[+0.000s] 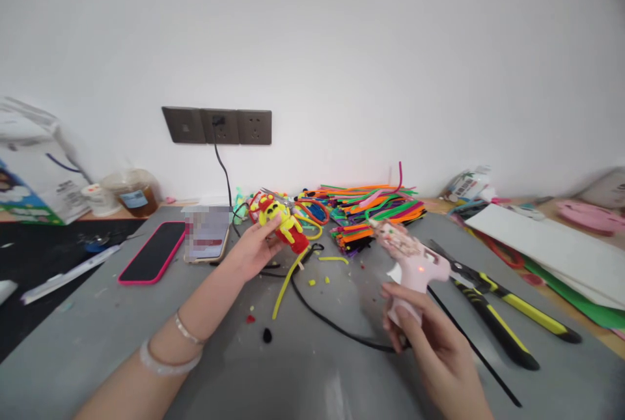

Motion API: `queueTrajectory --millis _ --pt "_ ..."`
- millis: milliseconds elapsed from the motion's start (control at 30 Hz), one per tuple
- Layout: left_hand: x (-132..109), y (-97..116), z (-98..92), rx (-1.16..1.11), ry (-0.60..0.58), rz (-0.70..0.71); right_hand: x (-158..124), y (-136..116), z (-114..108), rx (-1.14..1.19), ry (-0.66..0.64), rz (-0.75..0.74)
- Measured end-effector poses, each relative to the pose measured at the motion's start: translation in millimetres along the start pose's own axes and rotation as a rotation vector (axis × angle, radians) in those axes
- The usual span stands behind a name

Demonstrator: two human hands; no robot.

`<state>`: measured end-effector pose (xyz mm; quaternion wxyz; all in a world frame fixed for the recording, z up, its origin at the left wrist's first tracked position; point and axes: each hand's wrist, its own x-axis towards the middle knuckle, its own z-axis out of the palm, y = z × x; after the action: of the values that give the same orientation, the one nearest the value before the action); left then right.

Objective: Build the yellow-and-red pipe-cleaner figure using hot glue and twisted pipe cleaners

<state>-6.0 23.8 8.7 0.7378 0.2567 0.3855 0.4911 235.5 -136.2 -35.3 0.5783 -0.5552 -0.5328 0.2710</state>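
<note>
My left hand [261,247] is closed on a small yellow and red pipe cleaner figure [288,228], held up off the grey mat. Below the figure a yellow pipe cleaner [286,286] slants down; I cannot tell whether it is joined to it. In my right hand [424,329] is a pale pink hot glue gun [415,270], gripped by its handle, with an orange light showing. Its nozzle points up and to the left, apart from the figure. A black cord [336,325] runs across the mat to the base of the handle.
Bundles of coloured pipe cleaners [375,205] lie at the back. Large black and yellow shears [502,303] rest at right, near white sheets [551,251]. Left are a pink-cased phone [155,254], another phone [209,234] and a cup of brown drink [137,192]. A wall socket [219,127] holds a plug.
</note>
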Motion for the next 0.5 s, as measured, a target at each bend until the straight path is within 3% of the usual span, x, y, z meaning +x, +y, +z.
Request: queueTrajectory --millis 133,300,500 --pt "0 0 2.6 -0.033 0.018 0.038 -4 -8 10 0.119 -0.008 -0.027" --pt "-2 1 5.1 -0.021 0.024 0.083 1 -10 28 0.444 -0.009 0.141" --pt "-3 1 2.0 0.047 -0.013 0.085 29 0 29 0.478 -0.138 0.228"
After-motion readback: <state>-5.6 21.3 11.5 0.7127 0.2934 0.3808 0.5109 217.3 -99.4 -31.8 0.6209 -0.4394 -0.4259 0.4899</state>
